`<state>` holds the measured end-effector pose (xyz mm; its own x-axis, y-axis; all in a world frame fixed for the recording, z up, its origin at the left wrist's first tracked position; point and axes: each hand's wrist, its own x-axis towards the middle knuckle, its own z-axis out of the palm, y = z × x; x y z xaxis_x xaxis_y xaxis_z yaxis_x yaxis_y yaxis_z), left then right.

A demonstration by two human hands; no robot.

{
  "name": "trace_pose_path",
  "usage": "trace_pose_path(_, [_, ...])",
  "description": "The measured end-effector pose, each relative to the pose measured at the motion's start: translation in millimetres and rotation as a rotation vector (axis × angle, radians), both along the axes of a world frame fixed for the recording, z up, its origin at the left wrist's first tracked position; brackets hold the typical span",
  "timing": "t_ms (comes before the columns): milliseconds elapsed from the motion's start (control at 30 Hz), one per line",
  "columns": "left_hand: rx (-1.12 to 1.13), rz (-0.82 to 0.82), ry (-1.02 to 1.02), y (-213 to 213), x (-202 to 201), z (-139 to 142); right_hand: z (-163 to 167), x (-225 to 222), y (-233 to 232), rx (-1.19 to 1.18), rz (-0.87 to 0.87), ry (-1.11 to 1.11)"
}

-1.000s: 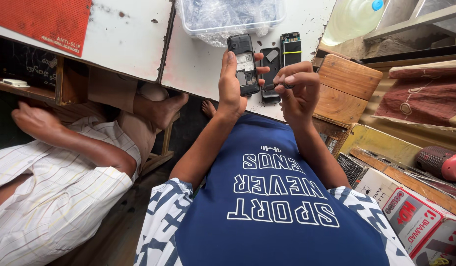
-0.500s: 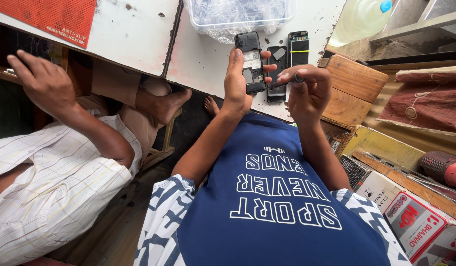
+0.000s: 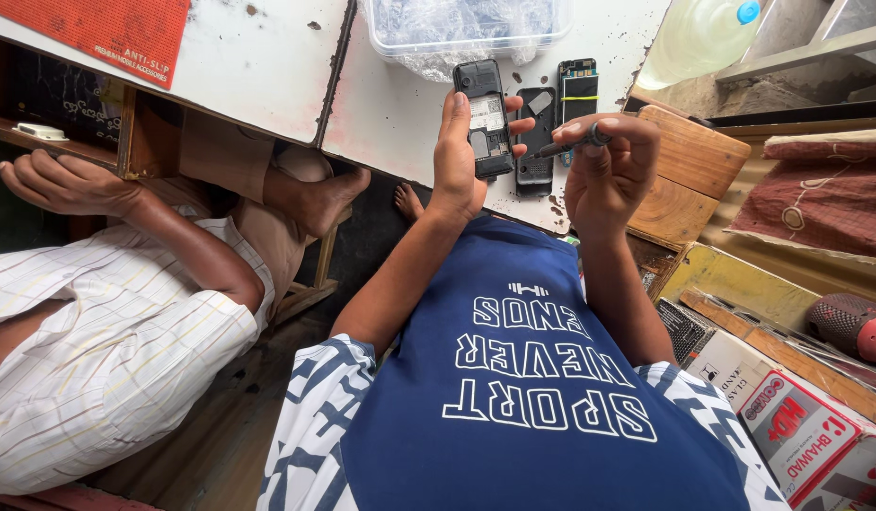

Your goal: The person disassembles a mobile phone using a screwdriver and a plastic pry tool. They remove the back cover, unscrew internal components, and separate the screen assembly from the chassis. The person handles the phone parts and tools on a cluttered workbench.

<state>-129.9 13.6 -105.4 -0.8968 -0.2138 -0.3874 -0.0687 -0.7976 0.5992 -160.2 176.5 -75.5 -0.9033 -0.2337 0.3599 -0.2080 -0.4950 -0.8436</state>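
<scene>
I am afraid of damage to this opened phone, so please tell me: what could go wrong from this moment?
1. The left hand holds the opened phone above the table edge, not resting on it; if the grip slips, it may fall to the floor.
2. The right hand points a thin dark tool toward the exposed inside; a slip could scratch the parts.
3. The back cover and another phone part lie loose near the edge and could be knocked off.

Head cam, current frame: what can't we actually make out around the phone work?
- Tool in the right hand: thin and dark; its tip is too small to identify.
- Opened phone in the left hand: the thumb and palm hide its left edge.
- Clear tub: cut off by the top edge; crumpled plastic masks its contents.
- Bottle: cut off at the top.
</scene>
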Motion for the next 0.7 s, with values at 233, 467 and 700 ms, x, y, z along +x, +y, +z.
trace_pose_path(233, [0.009, 0.091, 0.074, -2, 2, -1, 7, -8, 5, 0.479, 0.049, -0.235])
trace_pose_path(467, [-0.319, 0.153, 0.300, 10, 5, 5, -22, 18, -5, 0.369, 0.187, -0.721])
trace_pose_path(700, [-1.299, -0.084, 0.622, 19, 7, 6, -52, 12, -3, -0.233, 0.249, -1.005])
